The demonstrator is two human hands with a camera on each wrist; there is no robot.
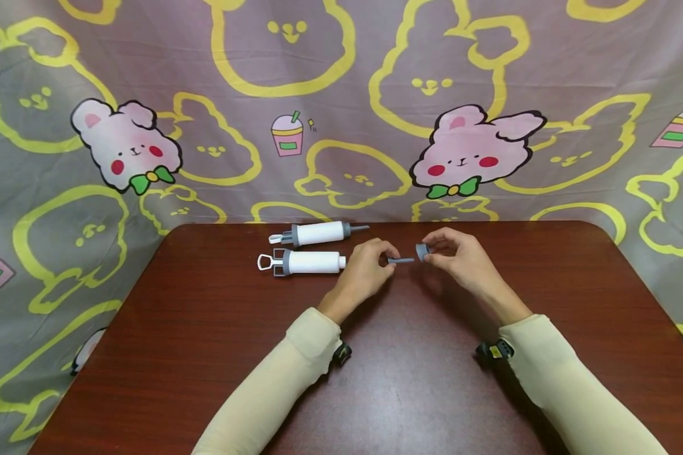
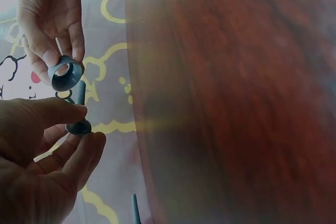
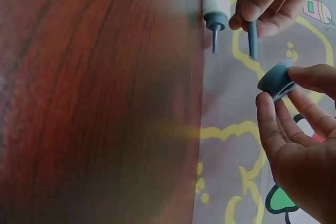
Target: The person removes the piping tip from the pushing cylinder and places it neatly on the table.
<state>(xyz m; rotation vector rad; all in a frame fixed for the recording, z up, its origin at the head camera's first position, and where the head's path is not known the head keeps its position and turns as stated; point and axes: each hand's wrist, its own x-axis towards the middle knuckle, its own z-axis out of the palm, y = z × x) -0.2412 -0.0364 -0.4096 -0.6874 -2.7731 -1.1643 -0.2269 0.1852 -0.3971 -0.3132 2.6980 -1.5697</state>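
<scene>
My left hand (image 1: 370,265) pinches a small grey nozzle tip (image 1: 401,260) by its wide base, its thin end pointing right; the same nozzle (image 2: 80,115) shows between thumb and fingers in the left wrist view. My right hand (image 1: 455,256) pinches a grey ring cap (image 1: 422,251), held just right of the nozzle's tip and apart from it. In the right wrist view the ring cap (image 3: 277,80) sits between my fingertips, with the nozzle (image 3: 252,39) above it. Two white syringe-like tubes lie left of my hands: the near tube (image 1: 307,261) without a tip and the far tube (image 1: 319,233) with one.
The dark red-brown table (image 1: 387,373) has rounded far corners. A cartoon rabbit cloth (image 1: 330,107) hangs behind it and drapes down both sides. Both forearms in cream sleeves rest over the table's near half.
</scene>
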